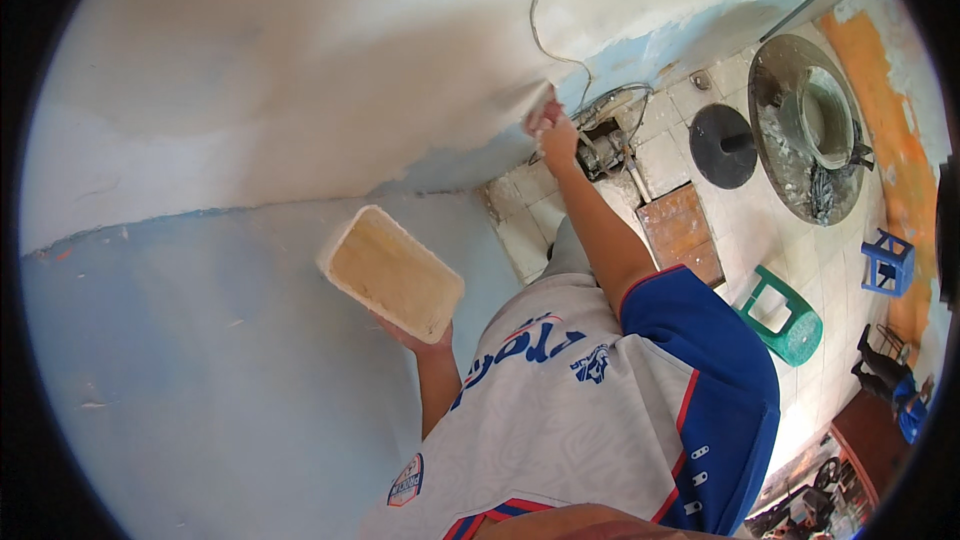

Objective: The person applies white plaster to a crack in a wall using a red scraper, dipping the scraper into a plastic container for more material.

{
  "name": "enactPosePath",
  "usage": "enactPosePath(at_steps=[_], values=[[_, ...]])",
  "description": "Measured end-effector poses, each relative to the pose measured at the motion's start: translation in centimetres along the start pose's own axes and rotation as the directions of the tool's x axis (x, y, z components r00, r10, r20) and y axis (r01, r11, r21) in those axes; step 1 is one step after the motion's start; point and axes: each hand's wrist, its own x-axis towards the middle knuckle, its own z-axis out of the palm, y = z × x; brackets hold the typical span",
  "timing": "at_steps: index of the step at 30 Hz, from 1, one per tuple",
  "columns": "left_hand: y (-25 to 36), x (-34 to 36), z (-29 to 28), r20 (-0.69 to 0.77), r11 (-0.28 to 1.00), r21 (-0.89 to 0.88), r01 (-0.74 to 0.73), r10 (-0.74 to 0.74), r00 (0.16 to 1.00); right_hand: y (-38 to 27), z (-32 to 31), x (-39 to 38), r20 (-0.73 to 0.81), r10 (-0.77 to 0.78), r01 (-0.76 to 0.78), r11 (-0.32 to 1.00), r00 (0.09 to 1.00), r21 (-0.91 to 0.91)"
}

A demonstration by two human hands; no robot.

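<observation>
My left hand is wrapped round the lower end of a whitish rectangular tub, its palm and most of its fingers hidden underneath. A smooth cream coating shows inside the tub, and its rim is crusted. Stretched out ahead, my right hand is closed on a flat-bladed tool that looks like a putty knife, its handle hidden in my fingers. The blade lies at or close to the pale coated wall. Whitish smears mark my right fingers.
A grey cable hangs down the wall. Below lie a dirty machine with wires, a brown board, a black disc and a large round basin. Green and blue stools stand right; a person is beyond.
</observation>
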Motion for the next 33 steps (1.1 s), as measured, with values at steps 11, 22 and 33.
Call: enactPosePath(at_steps=[11, 22, 33], values=[[-0.8, -1.4, 1.7, -0.066, 0.999, -0.028, 0.041, -0.043, 0.997, -0.7, 1.9, 2.7, 0.087, 0.112, -0.094, 0.978, 0.990, -0.186], [-0.9, -0.8, 1.1, 0.084, 0.998, 0.051, 0.047, -0.052, 0.995, 3.3, 1.4, 6.5, -0.043, 0.308, -0.307, 0.951, 0.950, 0.023], [-1.0, -0.8, -0.1, 0.086, 0.997, 0.055, 0.049, -0.054, 0.995, 6.4, -1.2, 1.4, -0.067, 0.431, -0.434, 0.871, 0.900, -0.229]])
